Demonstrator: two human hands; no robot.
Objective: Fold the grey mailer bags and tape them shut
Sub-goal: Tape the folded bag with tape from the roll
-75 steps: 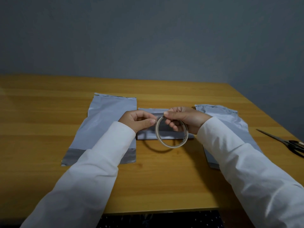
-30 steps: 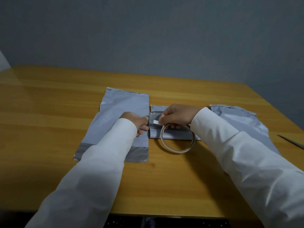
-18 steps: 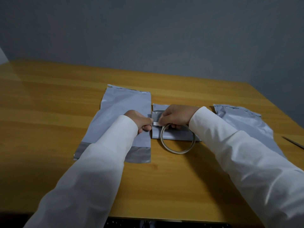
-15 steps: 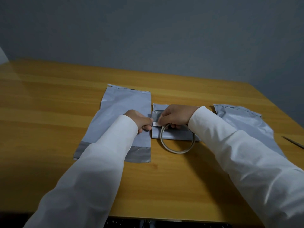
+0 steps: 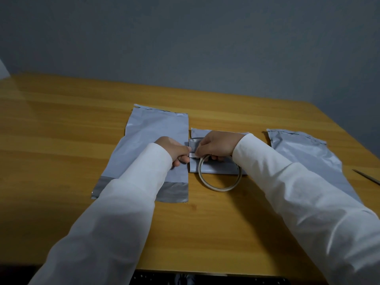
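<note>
On the wooden table [image 5: 61, 128], everything is placed here relative to the folded mailer bag [image 5: 218, 169] at the centre. Just left of it an unfolded mailer bag [image 5: 156, 130] lies flat, its darker strip at the near end, partly covered by the left sleeve [image 5: 131, 192]. Well to the right of the folded bag lies another mailer bag [image 5: 304, 153], its near part hidden under the right sleeve [image 5: 287, 182]. Further right, at the frame's edge, a thin metal tip [image 5: 368, 178] shows; what it belongs to cannot be told.

The right hand [image 5: 218, 146] rests over the folded bag and hides most of its top; its curled fingers grip the tape roll [image 5: 220, 189], whose ring hangs off the bag's near edge onto the table. A short strip of tape [image 5: 192, 155] stretches from the roll across the bag's left edge. The left hand [image 5: 174, 151], just left of the bag, pinches the strip's free end with curled fingers.
</note>
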